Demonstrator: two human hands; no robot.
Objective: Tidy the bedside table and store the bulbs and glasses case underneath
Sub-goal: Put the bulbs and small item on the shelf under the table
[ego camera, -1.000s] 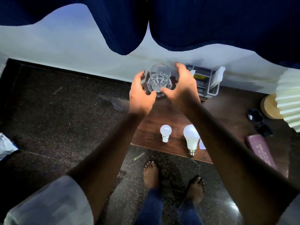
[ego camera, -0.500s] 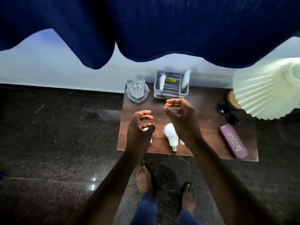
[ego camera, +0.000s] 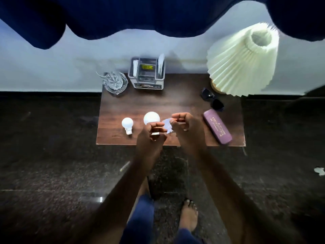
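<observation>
view from above onto a small dark wooden table (ego camera: 158,104) set against a pale wall, with a dark blue curtain (ego camera: 140,13) hanging across the top. both hands hover over the front half of the table: the left hand (ego camera: 152,136) sits with its fingers curled in a narrow grip over the lower part of the large bulb (ego camera: 151,117), whose white dome shows just above the knuckles — whether the fingers actually close on the bulb's base cannot be told. the right hand (ego camera: 186,127) is just beside it, thumb and forefinger pinched together in a narrow grip at the edge of a small pale slip (ego camera: 168,126) lying between the two hands; contact with the slip looks likely but is not certain. the small bulb (ego camera: 127,124) lies untouched to the left of the large one, base pointing toward the table's front edge. the purple glasses case (ego camera: 217,129) lies closed near the front right corner, set diagonally and well apart from both hands. dark sunglasses (ego camera: 212,99) rest behind the case, near the wooden foot of a lamp with a pleated cream shade (ego camera: 242,57). at the back left corner stands a cut-glass tumbler (ego camera: 114,81) on a glass dish; beside it, a grey organiser box (ego camera: 146,74) stands against the wall. bare feet and blue trousers show below — on a dark speckled floor (ego camera: 52,155).
</observation>
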